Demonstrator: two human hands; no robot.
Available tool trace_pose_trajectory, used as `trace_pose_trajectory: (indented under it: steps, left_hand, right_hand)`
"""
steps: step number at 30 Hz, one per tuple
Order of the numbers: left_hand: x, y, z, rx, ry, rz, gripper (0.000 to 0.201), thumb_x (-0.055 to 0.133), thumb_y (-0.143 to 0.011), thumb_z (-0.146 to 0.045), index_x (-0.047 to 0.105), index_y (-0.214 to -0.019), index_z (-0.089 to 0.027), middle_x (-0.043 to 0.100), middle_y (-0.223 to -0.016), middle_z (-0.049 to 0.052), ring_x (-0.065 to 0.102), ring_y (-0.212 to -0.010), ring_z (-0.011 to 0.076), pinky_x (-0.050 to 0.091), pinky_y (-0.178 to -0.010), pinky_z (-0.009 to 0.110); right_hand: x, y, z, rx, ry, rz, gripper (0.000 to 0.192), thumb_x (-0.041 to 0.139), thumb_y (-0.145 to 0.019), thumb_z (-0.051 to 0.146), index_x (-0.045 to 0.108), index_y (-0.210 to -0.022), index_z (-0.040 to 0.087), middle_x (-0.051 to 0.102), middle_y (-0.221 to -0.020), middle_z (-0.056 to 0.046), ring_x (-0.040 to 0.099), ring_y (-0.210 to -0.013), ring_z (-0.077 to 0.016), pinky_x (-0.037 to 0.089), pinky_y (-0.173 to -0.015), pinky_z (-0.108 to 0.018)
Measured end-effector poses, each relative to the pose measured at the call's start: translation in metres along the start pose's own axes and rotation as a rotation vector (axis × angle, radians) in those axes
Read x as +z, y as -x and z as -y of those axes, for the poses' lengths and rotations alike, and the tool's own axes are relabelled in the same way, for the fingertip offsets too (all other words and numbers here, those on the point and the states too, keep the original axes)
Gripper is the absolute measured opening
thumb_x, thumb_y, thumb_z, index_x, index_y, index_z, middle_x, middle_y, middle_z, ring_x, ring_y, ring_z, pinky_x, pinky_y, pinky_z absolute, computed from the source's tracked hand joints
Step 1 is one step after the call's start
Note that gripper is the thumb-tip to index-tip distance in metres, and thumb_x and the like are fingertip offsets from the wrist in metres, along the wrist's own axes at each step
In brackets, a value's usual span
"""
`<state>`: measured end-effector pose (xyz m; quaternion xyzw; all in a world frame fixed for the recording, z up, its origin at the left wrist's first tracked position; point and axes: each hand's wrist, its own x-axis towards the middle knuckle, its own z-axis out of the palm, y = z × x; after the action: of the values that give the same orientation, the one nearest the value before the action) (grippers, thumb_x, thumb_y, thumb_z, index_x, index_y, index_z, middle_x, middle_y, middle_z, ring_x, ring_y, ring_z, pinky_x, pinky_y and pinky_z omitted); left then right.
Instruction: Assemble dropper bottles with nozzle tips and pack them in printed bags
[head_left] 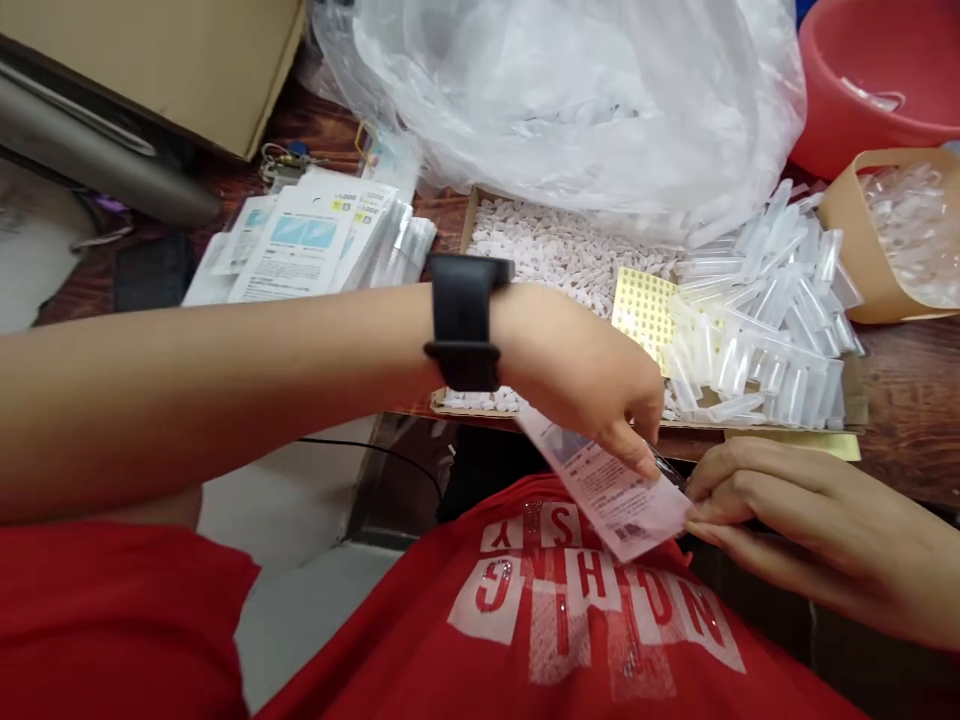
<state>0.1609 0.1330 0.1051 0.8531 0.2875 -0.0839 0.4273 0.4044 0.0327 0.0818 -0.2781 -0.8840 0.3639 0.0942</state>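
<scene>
A printed packaging card [626,510] with a barcode, apparently in a clear sleeve, is held at a tilt over my lap. My left hand [592,385], below a black wristwatch, reaches across from the left and pinches the card between thumb and fingers. At the card's right corner, my right hand [780,520] has its thumb and fingertips pressed together on the edge. A dark, shiny edge shows between the two hands, too small to name. Just beyond them lies a shallow cardboard tray [750,424] with small white pieces [547,245] and clear plastic tubes [795,300].
A yellow sticker sheet [641,305] lies in the tray. Stacked printed cards [292,240] are at the left, near keys [285,160]. A large clear plastic bag [585,100] fills the back. On the right stand a red bowl [832,90] and a tan container [855,230] of clear pieces.
</scene>
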Motion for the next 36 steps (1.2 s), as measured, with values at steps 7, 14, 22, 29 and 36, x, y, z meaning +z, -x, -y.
trace_pose_trajectory:
  steps: [7,14,22,29,36]
  left_hand:
    - [0.022,-0.019,0.021,0.005,0.444,0.325,0.027,0.070,-0.096,-0.033,0.083,-0.075,-0.022,0.077,-0.070,-0.001,0.063,-0.061,0.0129,0.041,-0.054,0.019]
    - [0.037,-0.023,0.017,0.030,0.709,0.346,0.017,0.070,-0.098,-0.028,0.081,-0.107,-0.019,0.071,-0.080,-0.003,0.059,-0.070,0.0106,0.045,-0.064,0.019]
    - [0.071,-0.001,0.003,-0.137,1.067,-0.165,0.024,0.069,-0.103,-0.040,0.068,-0.095,-0.018,0.071,-0.088,-0.001,0.064,-0.077,0.0106,0.051,-0.071,0.021]
    - [0.066,-0.002,0.006,0.149,0.931,-0.083,0.022,0.066,-0.106,-0.025,0.077,-0.125,-0.020,0.080,-0.128,0.007,0.074,-0.116,0.0166,0.056,-0.100,0.025]
    - [0.078,0.000,0.000,0.099,1.023,-0.235,0.025,0.066,-0.107,-0.035,0.085,-0.114,-0.021,0.085,-0.119,0.007,0.078,-0.116,0.0206,0.057,-0.103,0.028]
  right_hand:
    - [0.004,0.021,-0.023,0.083,-0.161,-0.154,0.007,0.070,-0.102,0.026,0.075,-0.107,0.027,0.078,-0.100,-0.001,0.075,-0.092,-0.0124,0.060,-0.080,-0.019]
    - [0.009,0.015,-0.029,0.099,-0.253,-0.269,0.006,0.075,-0.100,0.030,0.080,-0.100,0.027,0.080,-0.090,0.002,0.076,-0.082,-0.0119,0.058,-0.074,-0.022]
    - [0.035,0.039,-0.026,0.337,-0.237,-0.480,0.013,0.075,-0.099,0.037,0.080,-0.104,0.026,0.082,-0.094,-0.001,0.078,-0.081,-0.0140,0.059,-0.072,-0.022]
    - [0.045,0.035,-0.019,0.279,-0.350,-0.456,0.016,0.069,-0.103,0.031,0.077,-0.092,0.023,0.079,-0.084,-0.001,0.074,-0.073,-0.0119,0.056,-0.069,-0.021]
    - [0.045,0.033,-0.016,0.254,-0.394,-0.503,0.017,0.070,-0.102,0.030,0.076,-0.088,0.022,0.077,-0.078,0.000,0.072,-0.067,-0.0103,0.055,-0.064,-0.019]
